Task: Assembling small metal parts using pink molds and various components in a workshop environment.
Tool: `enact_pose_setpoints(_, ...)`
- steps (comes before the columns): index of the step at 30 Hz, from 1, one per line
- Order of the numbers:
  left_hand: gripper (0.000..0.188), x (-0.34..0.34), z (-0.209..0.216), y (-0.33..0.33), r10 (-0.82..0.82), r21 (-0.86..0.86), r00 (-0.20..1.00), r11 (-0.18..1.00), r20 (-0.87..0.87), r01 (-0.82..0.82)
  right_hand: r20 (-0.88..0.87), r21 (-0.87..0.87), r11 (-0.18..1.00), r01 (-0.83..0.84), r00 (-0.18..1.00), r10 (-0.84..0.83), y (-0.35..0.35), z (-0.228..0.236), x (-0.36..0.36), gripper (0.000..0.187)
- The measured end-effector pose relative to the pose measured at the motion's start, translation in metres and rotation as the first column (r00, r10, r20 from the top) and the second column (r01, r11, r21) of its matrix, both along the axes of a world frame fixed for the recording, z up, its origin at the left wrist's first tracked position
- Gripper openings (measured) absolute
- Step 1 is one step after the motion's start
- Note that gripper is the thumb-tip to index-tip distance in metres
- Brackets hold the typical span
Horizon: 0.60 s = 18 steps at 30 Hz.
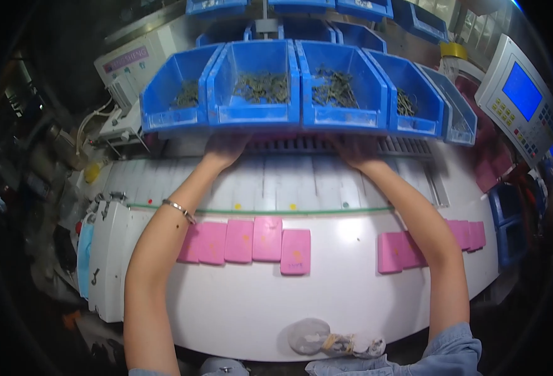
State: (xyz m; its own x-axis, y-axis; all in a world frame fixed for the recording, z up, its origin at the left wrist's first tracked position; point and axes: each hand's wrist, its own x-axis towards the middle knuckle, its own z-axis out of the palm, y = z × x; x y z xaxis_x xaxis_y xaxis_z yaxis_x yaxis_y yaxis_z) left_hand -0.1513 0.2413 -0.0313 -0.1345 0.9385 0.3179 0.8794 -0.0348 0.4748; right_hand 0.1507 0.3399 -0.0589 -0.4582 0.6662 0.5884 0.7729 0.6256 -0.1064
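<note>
My left hand and my right hand both reach forward under the front edge of the blue bins, well apart from each other. Their fingers are hidden there, so whether they grip anything does not show. Between them a strip of pink peeks out below the bins; I cannot make out whether either hand touches it. Close to both hands runs a dark slotted rack. Nearer to me, pink blocks lie in a left row and a right row, partly behind my forearms.
Overhead, a blue bin among several holds small dark greenish pieces. A control panel with a blue screen stands at right. White machine parts sit at left. A grey-white bundle lies at the table's near edge.
</note>
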Motion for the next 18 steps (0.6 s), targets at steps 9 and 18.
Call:
enact_pose_setpoints(9,0.05,0.068,0.025,-0.07,0.117,-0.138,0.993,0.984,0.02,-0.113,-0.084,-0.364,0.74,-0.565,0.811,0.579,-0.198,0.055,0.02,0.058)
enact_pose_setpoints(18,0.041,0.132,0.053,-0.23,-0.206,0.074,0.91,0.979,0.36,0.192,-0.377,-0.38,0.676,-0.631,0.774,0.51,-0.268,0.074,0.004,0.077)
